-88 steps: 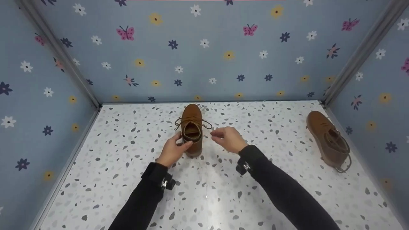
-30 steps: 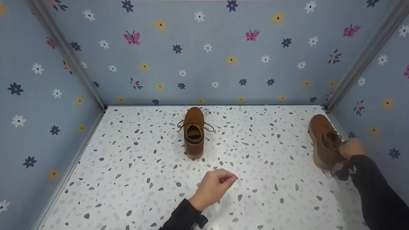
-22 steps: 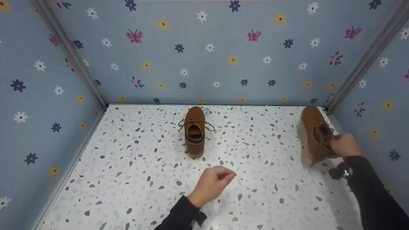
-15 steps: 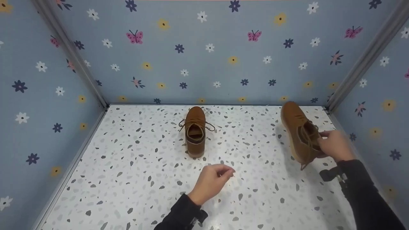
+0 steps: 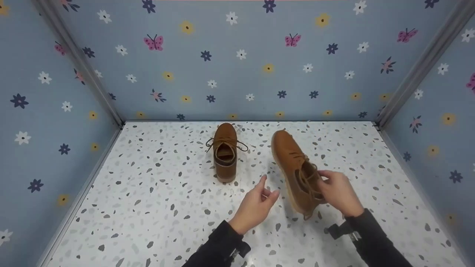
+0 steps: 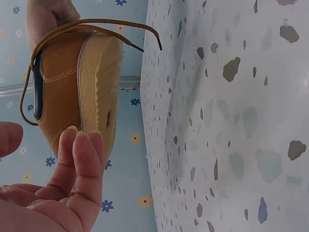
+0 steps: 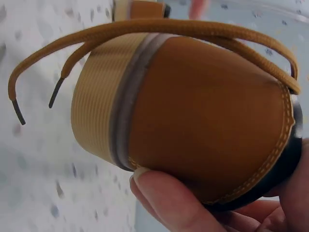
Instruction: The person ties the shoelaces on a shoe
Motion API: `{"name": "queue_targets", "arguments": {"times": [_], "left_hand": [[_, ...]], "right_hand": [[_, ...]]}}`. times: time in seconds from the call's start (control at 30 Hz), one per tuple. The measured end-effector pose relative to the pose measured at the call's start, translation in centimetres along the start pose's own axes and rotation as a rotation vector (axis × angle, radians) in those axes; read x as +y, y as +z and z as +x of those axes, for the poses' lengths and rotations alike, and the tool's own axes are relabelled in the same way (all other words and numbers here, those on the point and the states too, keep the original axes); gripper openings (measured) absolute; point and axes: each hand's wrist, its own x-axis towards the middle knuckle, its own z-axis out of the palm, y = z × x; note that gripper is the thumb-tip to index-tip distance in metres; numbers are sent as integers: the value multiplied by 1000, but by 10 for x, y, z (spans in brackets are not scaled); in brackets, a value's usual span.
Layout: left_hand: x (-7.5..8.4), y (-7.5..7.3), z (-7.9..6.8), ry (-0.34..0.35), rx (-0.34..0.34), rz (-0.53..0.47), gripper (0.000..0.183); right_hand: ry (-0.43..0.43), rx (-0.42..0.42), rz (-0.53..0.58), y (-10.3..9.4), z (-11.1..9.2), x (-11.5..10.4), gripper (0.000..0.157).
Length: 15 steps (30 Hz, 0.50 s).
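Your right hand (image 5: 340,192) grips one brown lace-up ankle boot (image 5: 293,167) above the speckled surface (image 5: 148,207). Your left hand (image 5: 254,207) (loose and free) is near it. The other boot (image 5: 225,168) stands to its left.

- Brown lace-up shoe (image 5: 225,163) on the flat white speckled worktop (image 5: 156,218), before the blue flowered wall (image 5: 241,74)
- Second brown lace-up shoe (image 5: 294,168) (toe towards the wall) right of it, in the right fingers (image 7: 166,195)
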Motion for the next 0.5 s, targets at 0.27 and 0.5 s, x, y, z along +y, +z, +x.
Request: {"name": "queue_targets", "arguments": {"times": [0.27, 0.5], "left_hand": [[-4, 2, 2, -99, 9, -14, 87], [-10, -1, 0, -178, 61, 63, 85]], "right_hand": [[-61, 19, -39, 57, -13, -10, 31], [-104, 25, -94, 91, -28, -14, 30]]}}
